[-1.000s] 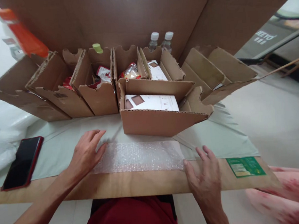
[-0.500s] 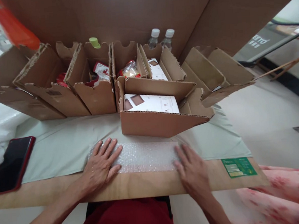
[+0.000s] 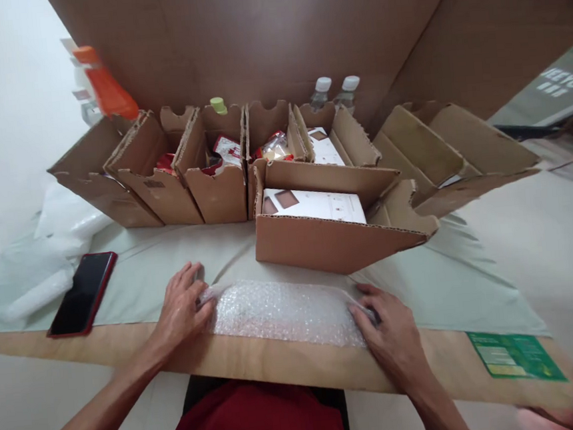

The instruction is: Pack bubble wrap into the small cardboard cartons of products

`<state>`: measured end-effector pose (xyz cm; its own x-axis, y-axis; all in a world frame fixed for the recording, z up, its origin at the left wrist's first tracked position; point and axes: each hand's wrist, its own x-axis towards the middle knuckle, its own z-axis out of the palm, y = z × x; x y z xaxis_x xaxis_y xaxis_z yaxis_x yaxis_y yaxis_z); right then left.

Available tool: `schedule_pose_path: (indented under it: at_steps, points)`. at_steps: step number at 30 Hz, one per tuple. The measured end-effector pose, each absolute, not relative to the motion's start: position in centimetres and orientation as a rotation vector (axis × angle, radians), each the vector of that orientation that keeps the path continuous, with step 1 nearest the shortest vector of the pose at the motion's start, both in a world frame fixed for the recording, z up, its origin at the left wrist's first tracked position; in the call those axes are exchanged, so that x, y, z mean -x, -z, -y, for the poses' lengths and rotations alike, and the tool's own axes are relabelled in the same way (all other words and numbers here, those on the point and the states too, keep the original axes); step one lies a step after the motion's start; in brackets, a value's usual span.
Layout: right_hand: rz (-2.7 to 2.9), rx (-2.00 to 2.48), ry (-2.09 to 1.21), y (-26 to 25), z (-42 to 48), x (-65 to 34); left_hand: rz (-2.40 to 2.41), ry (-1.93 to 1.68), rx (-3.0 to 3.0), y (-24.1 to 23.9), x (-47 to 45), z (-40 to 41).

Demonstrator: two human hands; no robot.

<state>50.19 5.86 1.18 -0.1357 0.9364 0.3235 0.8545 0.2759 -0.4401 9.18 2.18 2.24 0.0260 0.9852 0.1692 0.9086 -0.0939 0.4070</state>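
Note:
A strip of clear bubble wrap [image 3: 280, 312] lies along the front edge of the table, between my hands. Its left end is pinched by my left hand [image 3: 182, 304], thumb against fingers. My right hand [image 3: 389, 330] grips the other end, with the thumb on top and the fingers curled under. Just beyond the wrap stands a cardboard bin [image 3: 314, 243] with a white box [image 3: 323, 205] lying inside it.
A row of open cardboard bins [image 3: 222, 197] stands at the back, some holding packets. An orange bottle [image 3: 108, 90] and two white-capped bottles [image 3: 323, 86] rise behind them. At left are a phone [image 3: 83, 296] and more bubble wrap [image 3: 46, 276]; a green card [image 3: 514, 355] lies at right.
Both hands have gone from lying flat at the wrap's ends to gripping them. The bubble wrap now looks slightly lifted at its ends. The view has shifted left.

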Motion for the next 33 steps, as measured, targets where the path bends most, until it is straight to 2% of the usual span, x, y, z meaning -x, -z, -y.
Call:
schedule_pose_path:
  at_steps: [5,9,13,16,19,25,27,30,33]
  points:
    - [1.659,1.657,-0.518,-4.0,-0.4,-50.1,-1.926,-0.721,-1.804,-6.5,-8.6,-2.4]
    - [1.564,1.589,-0.921,-4.3,3.8,-46.9,-1.929,-0.749,-1.873,-10.1,-7.3,-6.6]
    - [1.757,1.376,-1.322,-2.6,6.0,-43.2,-1.836,-0.75,-2.057,-9.1,-9.7,-12.7]
    - [1.967,1.283,-1.384,-1.7,7.1,-41.5,-1.775,-0.82,-2.106,-6.8,-12.1,-13.8]
    - [1.867,1.343,-1.415,-2.5,7.2,-40.8,-1.659,-0.858,-2.154,-6.0,-12.4,-9.1]
    - [1.46,1.137,-1.941,-5.9,2.2,-38.0,-1.125,-0.827,-1.771,-7.9,-11.2,4.4]
    - [1.269,1.088,-1.986,-6.1,0.2,-36.4,-1.271,-0.863,-1.712,-7.4,-12.4,5.2]
    - [1.137,1.118,-1.88,-5.6,-1.2,-35.1,-1.645,-0.943,-1.701,-5.2,-14.4,3.1]
    - [1.411,1.206,-1.488,-5.1,-1.1,-36.0,-1.81,-0.932,-1.818,-2.9,-15.1,0.4]
